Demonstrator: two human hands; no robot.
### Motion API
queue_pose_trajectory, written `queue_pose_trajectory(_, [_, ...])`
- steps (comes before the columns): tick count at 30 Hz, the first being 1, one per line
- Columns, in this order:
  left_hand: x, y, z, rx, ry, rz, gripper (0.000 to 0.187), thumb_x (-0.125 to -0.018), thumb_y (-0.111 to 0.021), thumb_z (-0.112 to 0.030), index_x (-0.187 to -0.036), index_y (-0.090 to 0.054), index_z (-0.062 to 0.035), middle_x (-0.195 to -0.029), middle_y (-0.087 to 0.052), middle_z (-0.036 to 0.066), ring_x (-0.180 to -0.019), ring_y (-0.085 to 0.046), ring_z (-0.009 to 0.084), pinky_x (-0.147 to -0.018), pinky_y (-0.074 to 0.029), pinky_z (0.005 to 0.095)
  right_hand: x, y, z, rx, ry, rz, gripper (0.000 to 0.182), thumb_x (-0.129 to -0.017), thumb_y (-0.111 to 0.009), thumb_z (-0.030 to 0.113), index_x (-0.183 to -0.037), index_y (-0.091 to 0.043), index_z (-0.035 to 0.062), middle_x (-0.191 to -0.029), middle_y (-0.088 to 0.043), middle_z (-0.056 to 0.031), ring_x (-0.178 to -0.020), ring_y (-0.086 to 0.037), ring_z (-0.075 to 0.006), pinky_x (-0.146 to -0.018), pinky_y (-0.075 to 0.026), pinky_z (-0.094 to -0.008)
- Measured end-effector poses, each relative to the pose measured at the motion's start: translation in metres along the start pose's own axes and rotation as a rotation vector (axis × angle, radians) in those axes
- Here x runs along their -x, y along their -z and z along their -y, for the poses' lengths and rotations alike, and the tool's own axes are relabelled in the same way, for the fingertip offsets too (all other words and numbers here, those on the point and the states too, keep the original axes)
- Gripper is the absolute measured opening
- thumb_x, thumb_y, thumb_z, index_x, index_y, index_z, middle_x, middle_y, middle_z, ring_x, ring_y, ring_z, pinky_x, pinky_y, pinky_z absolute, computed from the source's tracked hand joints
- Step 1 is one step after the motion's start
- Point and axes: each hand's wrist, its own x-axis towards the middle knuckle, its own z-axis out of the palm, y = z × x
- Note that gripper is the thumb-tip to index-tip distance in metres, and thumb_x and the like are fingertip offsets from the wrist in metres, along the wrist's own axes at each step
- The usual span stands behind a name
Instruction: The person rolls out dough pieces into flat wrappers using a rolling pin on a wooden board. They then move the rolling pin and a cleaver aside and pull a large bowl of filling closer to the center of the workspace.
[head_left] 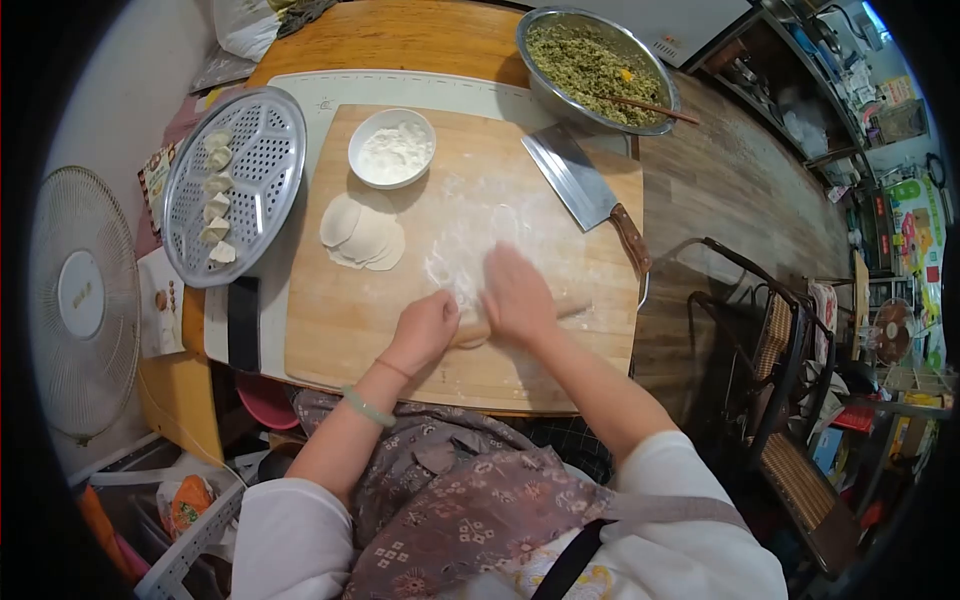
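On the floured wooden board [600,345], my right hand [517,295] lies flat over a rolling pin [572,308], fingers stretched forward and slightly blurred. My left hand [428,325] is closed beside the pin's left end; what its fingers pinch is hidden. A bit of dough [470,343] shows at the pin between the hands, partly covered. Flat round dough wrappers [365,235] lie overlapping in a pile ahead of my left hand. Beyond them stands a white bowl of flour [395,152]. Loose flour [460,235] is spread across the board's middle.
A cleaver [575,180] rests on the board's right side, its handle at the edge. Behind it stands a steel bowl of green filling [590,70] with chopsticks. At left, a perforated metal tray [265,140] carries several dumplings [216,205]. A chair [770,370] stands right.
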Motion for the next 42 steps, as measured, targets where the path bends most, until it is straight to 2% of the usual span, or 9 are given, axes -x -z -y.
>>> queue_pose_trajectory(3, [-0.017, 0.007, -0.005, -0.073, -0.03, 0.014, 0.015, -0.079, -0.061, -0.019, -0.075, -0.062, -0.0048, -0.073, -0.062, 0.018, -0.072, -0.061, 0.035, -0.066, -0.049, 0.0408, -0.032, -0.003, -0.001, -0.011, -0.212, -0.245, 0.061, -0.081, -0.059, 0.036, -0.126, -0.046, -0.0037, -0.135, -0.042, -0.0223, -0.125, -0.04, -0.035, -0.102, -0.034, -0.0461])
queue_pose_trajectory(8, [-0.002, 0.004, 0.013, -0.069, -0.101, 0.063, 0.016, -0.077, -0.064, -0.019, -0.08, -0.063, -0.0042, -0.072, -0.064, 0.014, -0.066, -0.062, 0.0299, -0.061, -0.049, 0.0352, 0.066, 0.015, 0.025, -0.018, 0.012, 0.083, 0.064, -0.082, -0.06, 0.034, -0.129, -0.042, -0.0054, -0.135, -0.04, -0.0239, -0.124, -0.04, -0.0364, -0.102, -0.034, -0.0446])
queue_pose_trajectory(15, [-0.021, 0.002, 0.001, -0.139, -0.046, -0.012, 0.017, -0.078, -0.064, -0.02, -0.081, -0.062, -0.0037, -0.074, -0.064, 0.014, -0.069, -0.062, 0.0313, -0.063, -0.049, 0.0369, -0.037, -0.001, 0.004, -0.031, -0.205, -0.223, 0.066, -0.082, -0.059, 0.031, -0.133, -0.036, -0.004, -0.139, -0.037, -0.0237, -0.127, -0.037, -0.0358, -0.104, -0.03, -0.0453])
queue_pose_trajectory(21, [0.0, 0.007, 0.007, 0.097, 0.055, 0.084, 0.016, -0.078, -0.059, -0.02, -0.078, -0.062, -0.004, -0.076, -0.063, 0.019, -0.074, -0.06, 0.0365, -0.066, -0.048, 0.0432, 0.054, 0.008, 0.021, -0.07, 0.05, 0.132, 0.071, -0.081, -0.06, 0.036, -0.134, -0.036, -0.004, -0.138, -0.036, -0.026, -0.128, -0.037, -0.0375, -0.104, -0.032, -0.0448])
queue_pose_trajectory(27, [-0.023, 0.01, -0.006, -0.145, -0.111, 0.082, 0.014, -0.077, -0.06, -0.017, -0.079, -0.06, -0.003, -0.074, -0.062, 0.019, -0.074, -0.06, 0.0372, -0.068, -0.047, 0.0443, -0.03, -0.004, 0.008, -0.011, -0.123, -0.264, 0.065, -0.079, -0.06, 0.032, -0.129, -0.041, -0.005, -0.135, -0.04, -0.0261, -0.126, -0.039, -0.0372, -0.104, -0.032, -0.0452])
queue_pose_trajectory(30, [-0.013, 0.006, 0.007, -0.08, -0.192, 0.053, 0.013, -0.077, -0.06, -0.017, -0.079, -0.061, -0.0034, -0.075, -0.062, 0.018, -0.074, -0.06, 0.037, -0.068, -0.047, 0.0437, 0.048, 0.001, 0.022, -0.053, 0.051, -0.025, 0.069, -0.078, -0.062, 0.039, -0.126, -0.044, -0.0069, -0.133, -0.043, -0.0252, -0.124, -0.041, -0.0373, -0.101, -0.034, -0.0466])
queue_pose_trajectory(34, [0.014, 0.004, 0.023, 0.136, 0.091, 0.127, 0.01, -0.078, -0.06, -0.014, -0.081, -0.06, -0.004, -0.076, -0.063, 0.017, -0.072, -0.061, 0.0349, -0.065, -0.048, 0.0411, 0.067, 0.009, 0.029, -0.04, 0.075, 0.067, 0.07, -0.078, -0.062, 0.041, -0.127, -0.044, -0.0045, -0.134, -0.044, -0.0215, -0.126, -0.041, -0.0352, -0.102, -0.033, -0.0476])
queue_pose_trajectory(38, [-0.003, 0.009, 0.005, -0.051, -0.117, -0.122, 0.013, -0.077, -0.064, -0.014, -0.084, -0.06, -0.0029, -0.073, -0.063, 0.015, -0.068, -0.062, 0.0294, -0.062, -0.049, 0.036, -0.012, -0.004, 0.013, 0.035, -0.013, -0.096, 0.067, -0.08, -0.06, 0.037, -0.129, -0.042, -0.0045, -0.136, -0.042, -0.0215, -0.127, -0.039, -0.0359, -0.104, -0.031, -0.046])
queue_pose_trajectory(42, [-0.007, 0.005, 0.018, -0.137, -0.166, 0.027, 0.013, -0.076, -0.065, -0.014, -0.081, -0.061, -0.0038, -0.073, -0.063, 0.015, -0.071, -0.062, 0.0309, -0.064, -0.049, 0.0372, 0.049, -0.001, 0.028, -0.072, 0.027, 0.042, 0.067, -0.081, -0.058, 0.04, -0.129, -0.043, -0.0047, -0.134, -0.043, -0.0226, -0.127, -0.039, -0.0353, -0.103, -0.031, -0.0456])
